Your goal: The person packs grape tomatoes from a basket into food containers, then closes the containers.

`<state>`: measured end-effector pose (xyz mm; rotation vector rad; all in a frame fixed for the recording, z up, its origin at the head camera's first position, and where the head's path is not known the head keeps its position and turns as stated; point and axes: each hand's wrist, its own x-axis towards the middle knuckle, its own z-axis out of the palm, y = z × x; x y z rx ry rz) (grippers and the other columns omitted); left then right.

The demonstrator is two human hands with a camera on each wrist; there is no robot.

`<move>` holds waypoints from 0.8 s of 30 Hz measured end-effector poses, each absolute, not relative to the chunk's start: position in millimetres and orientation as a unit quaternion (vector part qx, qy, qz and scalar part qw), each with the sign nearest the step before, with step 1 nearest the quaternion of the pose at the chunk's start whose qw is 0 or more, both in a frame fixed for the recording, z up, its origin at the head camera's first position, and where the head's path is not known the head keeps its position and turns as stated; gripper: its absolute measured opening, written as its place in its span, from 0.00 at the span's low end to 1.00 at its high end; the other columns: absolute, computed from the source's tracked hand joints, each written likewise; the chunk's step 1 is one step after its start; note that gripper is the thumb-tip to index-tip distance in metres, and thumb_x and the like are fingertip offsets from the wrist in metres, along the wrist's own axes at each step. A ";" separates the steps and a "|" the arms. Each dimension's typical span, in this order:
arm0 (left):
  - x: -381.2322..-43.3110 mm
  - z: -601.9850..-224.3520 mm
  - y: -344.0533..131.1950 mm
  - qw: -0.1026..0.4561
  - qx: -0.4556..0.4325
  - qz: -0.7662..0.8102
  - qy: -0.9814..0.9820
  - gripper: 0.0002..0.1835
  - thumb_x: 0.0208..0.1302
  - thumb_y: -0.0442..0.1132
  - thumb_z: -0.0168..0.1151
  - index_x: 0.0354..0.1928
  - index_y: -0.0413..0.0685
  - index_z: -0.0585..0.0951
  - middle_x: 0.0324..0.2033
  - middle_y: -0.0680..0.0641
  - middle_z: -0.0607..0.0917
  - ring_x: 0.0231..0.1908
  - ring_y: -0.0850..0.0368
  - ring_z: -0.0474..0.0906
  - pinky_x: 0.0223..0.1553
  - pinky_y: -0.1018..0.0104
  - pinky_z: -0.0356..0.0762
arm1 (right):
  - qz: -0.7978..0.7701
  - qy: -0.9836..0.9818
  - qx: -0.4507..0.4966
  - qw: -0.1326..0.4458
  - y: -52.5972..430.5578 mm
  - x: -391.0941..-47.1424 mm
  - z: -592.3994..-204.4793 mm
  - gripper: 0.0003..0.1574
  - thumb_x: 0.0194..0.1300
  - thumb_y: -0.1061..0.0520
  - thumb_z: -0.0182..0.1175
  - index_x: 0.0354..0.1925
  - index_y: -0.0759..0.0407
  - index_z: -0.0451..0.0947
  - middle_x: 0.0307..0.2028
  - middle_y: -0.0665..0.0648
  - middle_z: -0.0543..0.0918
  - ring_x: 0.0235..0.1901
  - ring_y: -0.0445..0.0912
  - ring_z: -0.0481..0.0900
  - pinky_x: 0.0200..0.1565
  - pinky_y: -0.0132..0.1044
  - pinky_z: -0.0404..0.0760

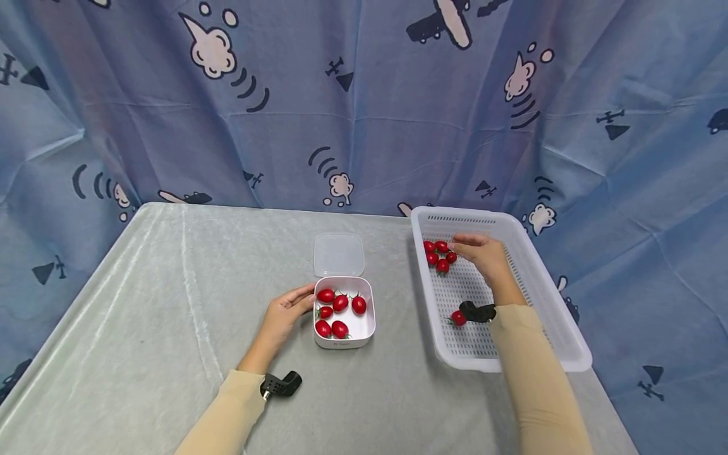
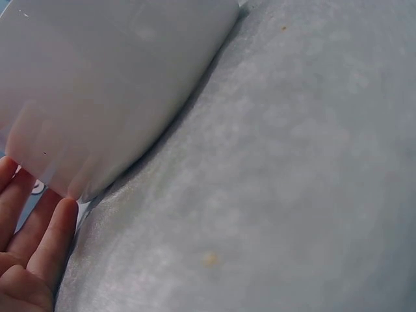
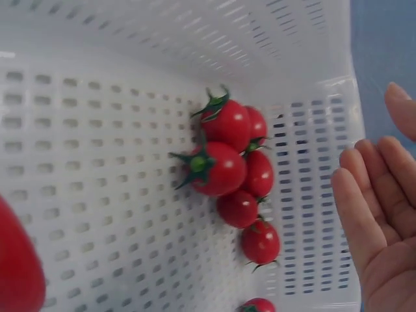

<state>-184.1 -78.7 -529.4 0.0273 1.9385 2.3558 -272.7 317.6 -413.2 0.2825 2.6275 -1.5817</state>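
Note:
A small white square container (image 1: 372, 325) holds several cherry tomatoes (image 1: 340, 303) with green stems. My left hand (image 1: 289, 313) touches the container's left side; in the left wrist view its straight fingertips meet the white wall (image 2: 97, 84). My right hand (image 1: 485, 258) hovers above the white basket (image 1: 423, 278), nothing in its relaxed fingers. Close to its fingertips, a cluster of cherry tomatoes (image 1: 442, 265) lies at the basket's left side, also shown in the right wrist view as stemmed red tomatoes (image 3: 221, 169). A single tomato (image 1: 458, 318) sits nearer the basket's front, partly behind the wrist camera.
Just behind the container lies a translucent square lid (image 1: 339, 254). A pale grey cloth covers the table (image 1: 142, 303). Blue patterned curtain (image 1: 375, 126) hangs along the table's far edge. The basket's raised rim (image 1: 472, 365) stands around the tomatoes on the right.

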 end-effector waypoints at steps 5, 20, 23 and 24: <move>-183.7 -528.8 -78.8 0.044 0.016 0.770 0.636 0.22 0.68 0.32 0.61 0.61 0.27 0.75 0.59 0.29 0.78 0.47 0.68 0.84 0.51 0.74 0.82 | -0.515 0.850 0.093 0.050 318.7 -276.0 -419.2 0.34 0.67 0.50 0.65 0.64 0.67 0.73 0.47 0.42 0.82 0.43 0.28 0.77 0.67 0.44 0.74; -183.9 -529.0 -79.0 0.042 0.016 0.767 0.640 0.22 0.68 0.33 0.62 0.61 0.28 0.76 0.58 0.30 0.79 0.47 0.67 0.84 0.50 0.74 0.82 | -0.505 0.850 0.128 0.082 325.4 -284.5 -436.0 0.35 0.68 0.51 0.64 0.67 0.65 0.70 0.68 0.66 0.72 0.64 0.56 0.74 0.69 0.47 0.72; -183.9 -529.2 -78.6 0.043 0.015 0.767 0.640 0.22 0.68 0.33 0.62 0.61 0.28 0.76 0.58 0.30 0.80 0.47 0.67 0.84 0.51 0.74 0.82 | -0.504 0.849 0.133 0.086 325.2 -285.3 -438.4 0.35 0.67 0.50 0.66 0.66 0.65 0.72 0.66 0.64 0.74 0.55 0.45 0.79 0.67 0.45 0.74; -183.9 -529.3 -78.5 0.044 0.014 0.769 0.638 0.22 0.68 0.33 0.62 0.61 0.28 0.76 0.58 0.30 0.80 0.47 0.67 0.84 0.51 0.74 0.82 | -0.505 0.847 0.138 0.088 325.3 -285.7 -439.3 0.35 0.66 0.50 0.66 0.66 0.64 0.72 0.66 0.63 0.74 0.52 0.41 0.80 0.66 0.44 0.75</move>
